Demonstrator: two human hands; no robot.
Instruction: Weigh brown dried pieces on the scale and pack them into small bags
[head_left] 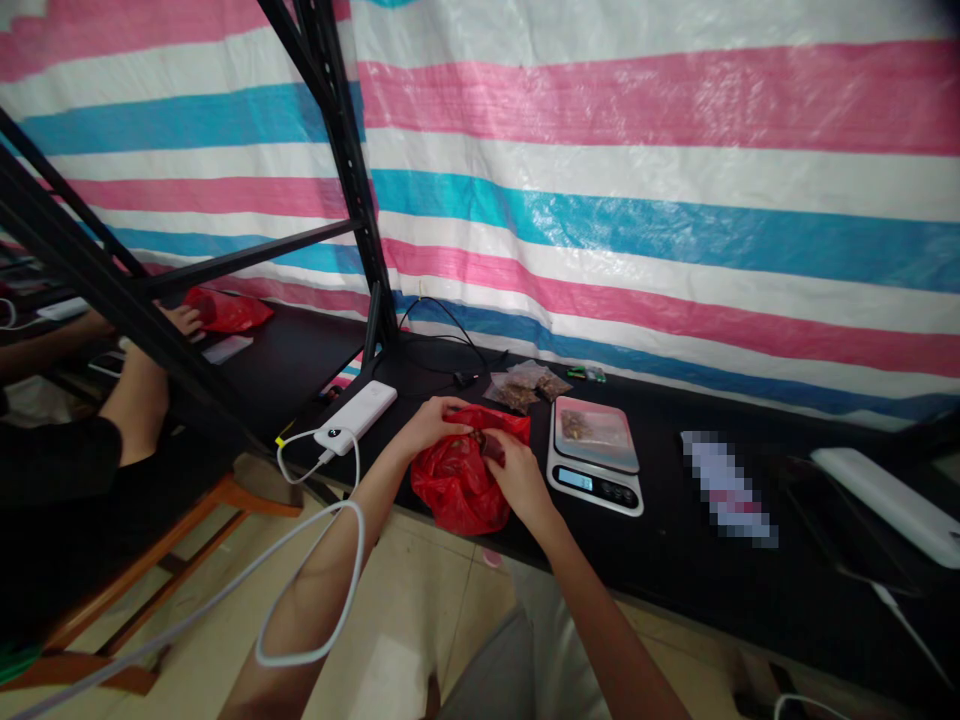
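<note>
A crumpled red plastic bag (459,490) rests at the front edge of the black table, its mouth facing up. My left hand (436,422) is closed on the bag's rim from the left. On the other side, my right hand (517,475) reaches into the mouth with fingers bent together; small brownish bits show near the fingertips, but what they grip is hidden. Right of the bag stands a white digital scale (596,498) with a lit display. On its pan lies a clear small bag (581,427) of brown pieces.
Several clear packets (517,390) of brown pieces lie behind, near a small green item (585,373). A white power bank (356,418) with a looping cable is left. Rightward are a blurred-out packet (727,490), a dark phone (844,520) and another white power bank (889,505). A co-worker's hand (180,320) touches a red bag.
</note>
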